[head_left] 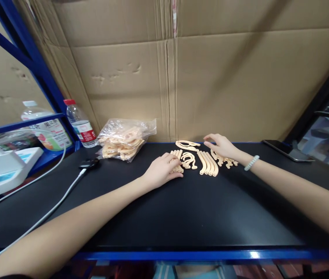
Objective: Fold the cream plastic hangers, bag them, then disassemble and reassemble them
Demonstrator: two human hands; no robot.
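My left hand (163,169) rests by the left group of cream-coloured straight strips (177,154), covering part of them, its thumb apart from the curved fingers. My right hand (221,145) hovers at the back right, thumb and fingers apart with nothing between them. Below it lie small branched cream pieces (228,161), partly hidden by the hand. Between the hands are curved hook-like pieces (188,159) and a row of several long, slightly bent strips (209,163) side by side. Behind these sits a flat looped piece (187,145), close to the cardboard.
A clear plastic bag (124,139) of similar cream pieces lies at the back left, beside a red-capped bottle (81,124). A white cable (62,199) runs to a small black device (89,164). A phone (288,150) lies at right. Cardboard (240,85) walls the back.
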